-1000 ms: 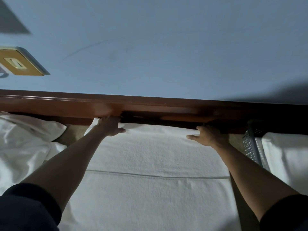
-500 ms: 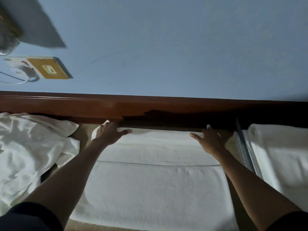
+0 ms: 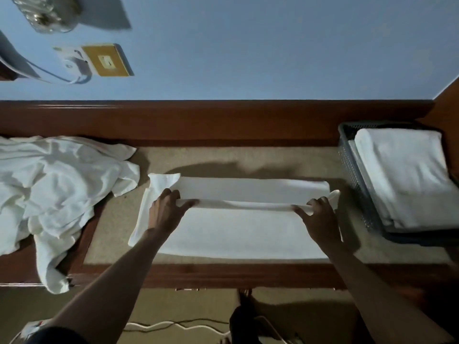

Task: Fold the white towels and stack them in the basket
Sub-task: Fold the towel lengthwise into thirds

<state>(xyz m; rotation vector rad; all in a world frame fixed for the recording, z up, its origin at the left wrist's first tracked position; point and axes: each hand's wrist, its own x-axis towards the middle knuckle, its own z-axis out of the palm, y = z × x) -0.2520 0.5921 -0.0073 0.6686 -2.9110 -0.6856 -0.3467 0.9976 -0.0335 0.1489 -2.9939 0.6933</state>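
Observation:
A white towel [image 3: 236,232] lies spread on the beige top of a wooden desk [image 3: 223,271]. Its far edge is lifted and folded back toward me. My left hand [image 3: 166,212] grips that raised edge at its left end. My right hand [image 3: 316,214] pinches the same edge at its right end. A grey perforated basket [image 3: 352,175] stands at the right of the desk with folded white towels [image 3: 404,175] stacked inside. A heap of unfolded white towels [image 3: 54,194] lies at the left.
The desk backs onto a blue wall with a wooden rail [image 3: 211,120]. A brass switch plate [image 3: 106,60] and a white plug with cable sit on the wall at upper left. White cables [image 3: 173,326] trail on the floor by my feet.
Both hands have pulled the towel's far edge off the back rail toward me, making a fold. The view has tilted down, showing the desk front and floor.

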